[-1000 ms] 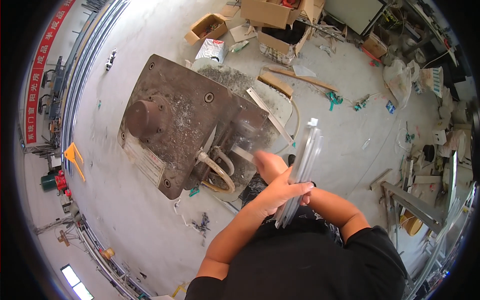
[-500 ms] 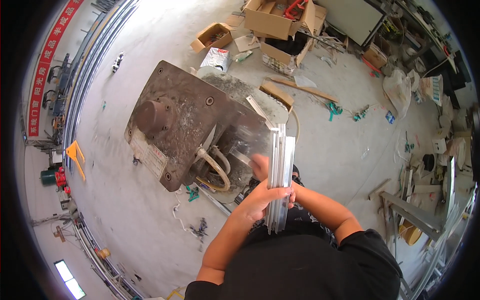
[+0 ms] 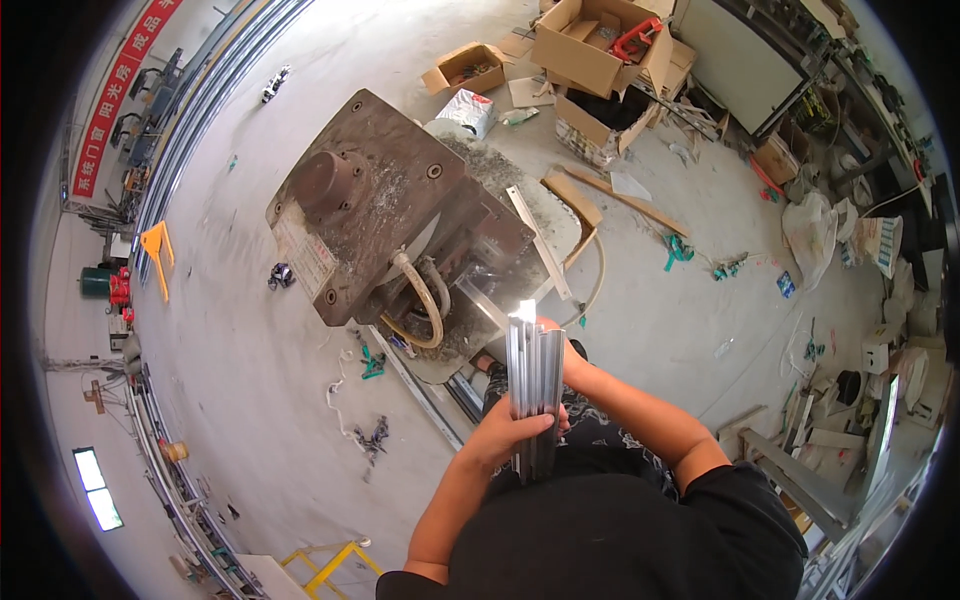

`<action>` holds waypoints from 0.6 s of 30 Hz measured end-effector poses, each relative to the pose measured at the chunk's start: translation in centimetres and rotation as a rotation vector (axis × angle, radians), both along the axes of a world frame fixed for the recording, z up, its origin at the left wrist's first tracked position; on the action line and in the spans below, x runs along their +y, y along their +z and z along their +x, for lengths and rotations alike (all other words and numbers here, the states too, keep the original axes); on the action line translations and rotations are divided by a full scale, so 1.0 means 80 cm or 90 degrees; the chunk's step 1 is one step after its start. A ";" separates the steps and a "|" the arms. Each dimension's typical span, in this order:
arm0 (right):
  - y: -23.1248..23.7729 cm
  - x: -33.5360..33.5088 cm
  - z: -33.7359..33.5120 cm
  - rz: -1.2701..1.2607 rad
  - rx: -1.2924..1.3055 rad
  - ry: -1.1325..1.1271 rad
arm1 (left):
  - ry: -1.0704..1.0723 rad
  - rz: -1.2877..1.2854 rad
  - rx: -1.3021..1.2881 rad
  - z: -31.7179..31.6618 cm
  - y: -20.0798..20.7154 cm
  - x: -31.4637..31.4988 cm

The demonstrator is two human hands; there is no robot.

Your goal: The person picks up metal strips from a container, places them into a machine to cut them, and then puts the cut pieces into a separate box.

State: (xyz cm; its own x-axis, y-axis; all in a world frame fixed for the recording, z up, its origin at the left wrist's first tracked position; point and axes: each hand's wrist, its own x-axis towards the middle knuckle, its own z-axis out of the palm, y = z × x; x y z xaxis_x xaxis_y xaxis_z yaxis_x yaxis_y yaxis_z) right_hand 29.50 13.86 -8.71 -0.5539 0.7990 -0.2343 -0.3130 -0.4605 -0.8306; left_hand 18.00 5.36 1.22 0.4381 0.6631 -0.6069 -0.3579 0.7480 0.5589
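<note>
My left hand [image 3: 510, 432] is closed around a bundle of silver aluminium profiles [image 3: 536, 370], thumb across the front. The bundle stands nearly upright before my black shirt, its top end catching bright light. Behind its upper part is my right hand [image 3: 573, 362]; most of its fingers are hidden there. A flat metal strip [image 3: 483, 300] slants from the brown machine's opening toward that hand; whether the fingers hold it I cannot tell. The heavy brown machine [image 3: 395, 190], with a round boss and curved hoses, stands ahead to the left. A pale strip [image 3: 538, 240] lies on its base's right side.
Cardboard boxes [image 3: 575, 55] stand at the far side, one holding a red tool. A wooden strip [image 3: 640, 210] and green scraps [image 3: 678, 250] lie on the floor. Long metal bars [image 3: 430, 390] rest beside the machine. Metal frames [image 3: 800, 475] crowd the right.
The view has shifted, and the machine appears higher and further right. The bundle sits lower and more to the left. My right hand has drawn back from the machine's opening, further behind the bundle.
</note>
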 end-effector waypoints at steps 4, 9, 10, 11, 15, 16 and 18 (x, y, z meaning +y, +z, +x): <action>0.002 0.002 -0.006 -0.010 -0.051 -0.004 | 0.068 -0.043 -0.014 0.004 -0.004 -0.014; -0.010 -0.003 -0.008 -0.091 -0.001 -0.011 | 0.084 -0.039 -0.042 0.007 -0.011 -0.018; -0.009 -0.005 -0.008 -0.090 -0.004 -0.010 | 0.088 -0.042 -0.047 0.007 -0.012 -0.019; -0.009 -0.008 -0.008 0.002 -0.076 -0.016 | 0.088 -0.042 -0.050 0.007 -0.015 -0.020; -0.004 -0.045 0.014 0.253 -0.419 -0.017 | 0.112 -0.033 -0.041 0.006 -0.015 -0.024; -0.004 -0.055 0.024 0.334 -0.553 -0.010 | 0.119 -0.027 -0.030 0.005 -0.016 -0.023; 0.000 -0.070 0.054 0.213 -0.572 -0.095 | 0.118 0.018 -0.022 -0.003 -0.028 -0.024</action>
